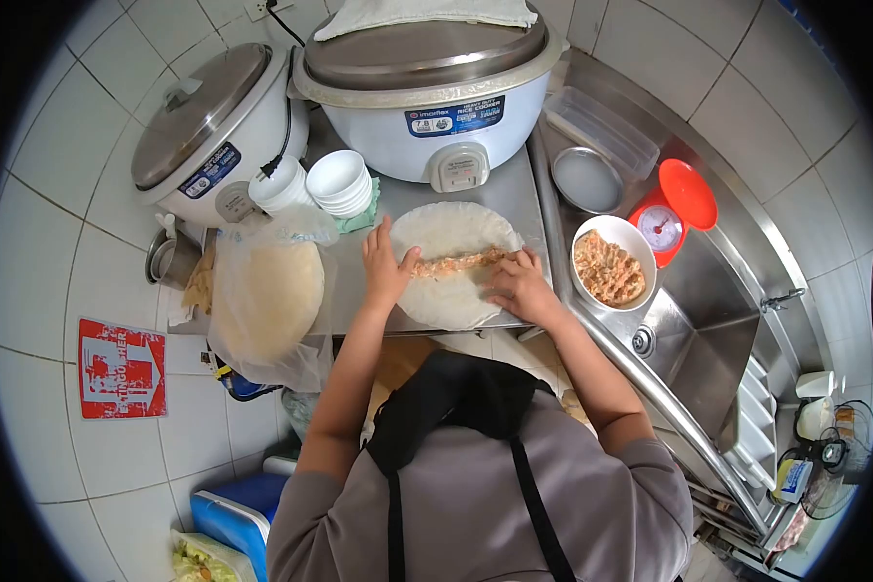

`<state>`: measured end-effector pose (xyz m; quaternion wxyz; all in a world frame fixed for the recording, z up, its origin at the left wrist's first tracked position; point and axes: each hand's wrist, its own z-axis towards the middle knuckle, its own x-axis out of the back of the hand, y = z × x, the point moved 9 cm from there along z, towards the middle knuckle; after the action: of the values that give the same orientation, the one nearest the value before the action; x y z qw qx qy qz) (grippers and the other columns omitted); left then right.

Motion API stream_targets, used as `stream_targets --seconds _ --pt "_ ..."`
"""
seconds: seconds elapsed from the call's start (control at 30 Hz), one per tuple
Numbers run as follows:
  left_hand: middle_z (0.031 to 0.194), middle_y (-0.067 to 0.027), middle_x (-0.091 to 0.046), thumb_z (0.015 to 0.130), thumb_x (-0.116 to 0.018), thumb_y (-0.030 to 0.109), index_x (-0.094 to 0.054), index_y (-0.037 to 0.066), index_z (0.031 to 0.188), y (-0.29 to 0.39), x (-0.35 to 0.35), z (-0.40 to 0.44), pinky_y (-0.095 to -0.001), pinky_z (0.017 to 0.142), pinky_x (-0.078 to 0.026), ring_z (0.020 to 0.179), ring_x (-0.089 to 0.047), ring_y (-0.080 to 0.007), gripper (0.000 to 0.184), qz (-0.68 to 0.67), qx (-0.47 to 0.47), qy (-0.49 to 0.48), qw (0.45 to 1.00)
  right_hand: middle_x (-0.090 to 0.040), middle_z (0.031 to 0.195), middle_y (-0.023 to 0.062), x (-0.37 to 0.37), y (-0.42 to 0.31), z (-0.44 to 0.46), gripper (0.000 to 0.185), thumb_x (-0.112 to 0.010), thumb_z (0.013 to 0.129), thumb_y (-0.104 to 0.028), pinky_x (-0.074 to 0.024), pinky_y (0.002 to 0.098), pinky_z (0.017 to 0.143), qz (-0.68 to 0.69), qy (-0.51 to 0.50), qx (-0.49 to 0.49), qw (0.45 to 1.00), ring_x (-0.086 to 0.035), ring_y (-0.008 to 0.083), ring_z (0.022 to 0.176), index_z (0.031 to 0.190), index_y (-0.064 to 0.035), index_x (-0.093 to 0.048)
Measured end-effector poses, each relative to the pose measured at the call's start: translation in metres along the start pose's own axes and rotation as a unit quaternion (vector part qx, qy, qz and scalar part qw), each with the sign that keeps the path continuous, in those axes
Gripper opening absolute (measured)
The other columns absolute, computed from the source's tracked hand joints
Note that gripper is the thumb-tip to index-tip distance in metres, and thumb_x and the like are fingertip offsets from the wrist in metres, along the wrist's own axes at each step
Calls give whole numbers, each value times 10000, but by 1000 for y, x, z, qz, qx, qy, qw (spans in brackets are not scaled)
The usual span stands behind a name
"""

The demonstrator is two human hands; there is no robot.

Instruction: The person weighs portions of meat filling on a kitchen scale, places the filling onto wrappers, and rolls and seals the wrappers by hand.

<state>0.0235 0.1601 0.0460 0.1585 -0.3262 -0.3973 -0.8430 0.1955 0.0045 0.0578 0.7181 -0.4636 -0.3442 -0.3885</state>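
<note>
A round, pale, thin wrapper (456, 225) lies flat on the steel counter in front of me. A strip of orange-brown minced filling (451, 265) runs across its middle. My left hand (388, 270) is at the wrapper's left edge, fingers stretched out and thumb by the strip's left end. Over the right edge, my right hand (522, 288) bends its parted fingers down onto the wrapper and the strip's right end. No object shows inside either hand. A stack of similar wrappers (272, 291) rests in a clear plastic bag to the left.
Behind the wrapper stand a large rice cooker (436, 116) and white bowls (339, 184); another rice cooker (209, 126) is at left. To the right are a bowl of minced filling (644, 254), a red kitchen scale (671, 215), a metal pan (588, 179) and a sink (698, 359).
</note>
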Motion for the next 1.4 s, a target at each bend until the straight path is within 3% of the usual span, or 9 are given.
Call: stream_targets --seconds 0.47,0.67,0.77,0.87,0.93,1.13,1.23,1.33,1.4 --pt "1275 -123 -434 632 -789 255 -421 48 1322 18 22 16 -496 1060 -209 1209 -370 -328 809 104 -94 -100 985 -556 947 39 -2 -4 -11 243 -746 695 -246 -225 523 1062 25 -22 14 999 -476 263 1069 914 -149 -706" --pt "1246 -96 -466 705 -716 171 -468 80 1279 24 38 16 -513 1077 -195 1223 -373 -302 632 117 -112 -47 986 -557 886 13 -4 -7 -9 174 -735 689 -201 -254 504 1052 47 -34 38 998 -480 229 1042 841 -126 -694" --pt "1227 -89 -486 736 -686 183 -525 81 1223 38 35 3 -514 1076 -202 1231 -377 -285 523 35 -122 -71 989 -555 882 14 -9 -7 -4 137 -727 690 -179 -261 496 1048 25 -25 57 998 -479 226 1035 797 -112 -672" --pt "1178 -82 -519 744 -679 227 -602 86 1105 79 18 -28 -519 1077 -213 1189 -424 -281 395 -1 -202 -156 967 -555 870 17 1 -9 2 103 -703 700 -149 -297 460 994 58 8 57 997 -483 233 1000 770 -98 -648" --pt "1145 -80 -538 746 -679 240 -627 92 1054 106 12 -44 -521 1078 -217 1162 -447 -287 346 -3 -230 -193 954 -563 878 30 9 -1 12 109 -700 716 -145 -315 421 932 68 51 8 996 -487 252 961 788 -86 -645" --pt "1007 -79 -598 748 -686 344 -650 59 922 71 -1 -20 -496 1042 -281 1060 -529 -269 336 74 -203 -141 966 -572 881 60 20 28 43 80 -646 745 -111 -328 406 844 90 88 -87 988 -491 263 930 799 -54 -632" --pt "908 -142 -627 768 -673 353 -647 27 922 40 -11 17 -432 915 -410 924 -583 -318 361 13 -107 -155 982 -581 899 71 21 41 54 100 -633 755 -108 -344 415 832 73 156 -112 979 -501 274 930 835 -49 -628" --pt "849 -214 -625 786 -664 340 -639 -1 926 12 -33 42 -413 762 -463 830 -587 -388 370 2 19 -234 972 -581 898 82 42 20 60 132 -628 757 -107 -365 419 830 4 246 -108 963 -509 276 929 874 -47 -625" --pt "862 -229 -624 794 -659 340 -643 5 935 1 -47 53 -424 730 -462 831 -588 -397 363 -3 12 -231 973 -580 897 88 38 -6 66 146 -619 763 -111 -376 416 839 -47 244 -73 966 -514 275 928 894 -46 -626"
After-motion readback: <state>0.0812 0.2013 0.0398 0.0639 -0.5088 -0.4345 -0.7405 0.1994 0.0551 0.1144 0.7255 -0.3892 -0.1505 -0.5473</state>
